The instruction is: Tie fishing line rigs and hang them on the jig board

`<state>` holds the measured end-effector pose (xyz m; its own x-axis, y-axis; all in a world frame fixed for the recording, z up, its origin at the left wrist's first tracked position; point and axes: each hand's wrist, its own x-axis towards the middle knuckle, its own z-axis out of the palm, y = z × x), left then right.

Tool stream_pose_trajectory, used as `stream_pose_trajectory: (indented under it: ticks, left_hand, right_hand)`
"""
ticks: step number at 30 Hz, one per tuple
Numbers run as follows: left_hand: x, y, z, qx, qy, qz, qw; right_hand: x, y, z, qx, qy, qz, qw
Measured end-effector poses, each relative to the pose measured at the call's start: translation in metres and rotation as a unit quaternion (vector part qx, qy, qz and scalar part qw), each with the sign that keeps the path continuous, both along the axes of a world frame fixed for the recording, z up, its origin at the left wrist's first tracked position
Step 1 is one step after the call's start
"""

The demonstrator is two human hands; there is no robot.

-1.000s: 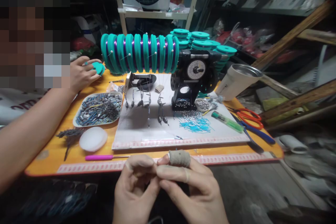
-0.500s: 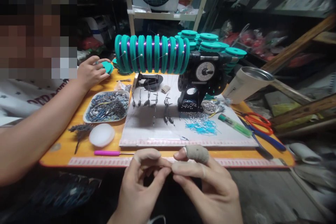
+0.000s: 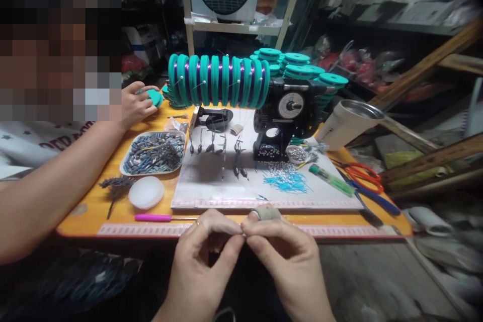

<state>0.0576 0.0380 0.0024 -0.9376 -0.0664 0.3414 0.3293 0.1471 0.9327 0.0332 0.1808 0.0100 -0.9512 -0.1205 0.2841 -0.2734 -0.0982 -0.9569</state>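
Observation:
My left hand (image 3: pixel 207 256) and my right hand (image 3: pixel 289 256) meet fingertip to fingertip in front of the table edge. Both pinch closed; whatever lies between the fingertips is too small to make out. Grey wrapping covers one finger of the right hand. Beyond them, a row of teal spools (image 3: pixel 219 80) with purple line sits on a black winding device (image 3: pixel 290 105). Dark weights (image 3: pixel 237 171) on fine lines hang below the spools over a white board (image 3: pixel 204 186). Blue stopper strands (image 3: pixel 287 182) lie on the board's right side.
A tray of small weights (image 3: pixel 153 153), a white round lid (image 3: pixel 146 192) and a pink-handled tool (image 3: pixel 153 218) stand left. At right are a green tube (image 3: pixel 332 180), orange-handled scissors (image 3: pixel 364 178) and a tumbler (image 3: pixel 349 126). A co-worker's hand (image 3: pixel 138 103) holds a teal spool.
My right hand's fingers have curled in and its wrapped finger has drawn lower behind the others. Both hands stay pinched together at the tips. The view has shifted slightly.

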Motion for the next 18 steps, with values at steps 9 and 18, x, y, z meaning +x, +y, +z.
stream_pose_trajectory:
  ticks: [9,18]
  left_hand:
    - [0.002,0.007,0.008,-0.087,0.059,0.055,0.993]
    - [0.008,0.014,0.008,-0.114,0.075,0.074,0.988]
  right_hand:
    - [0.017,-0.008,-0.025,-0.343,-0.276,0.085,0.894]
    - [0.027,-0.016,-0.021,-0.398,-0.334,0.119,0.846]
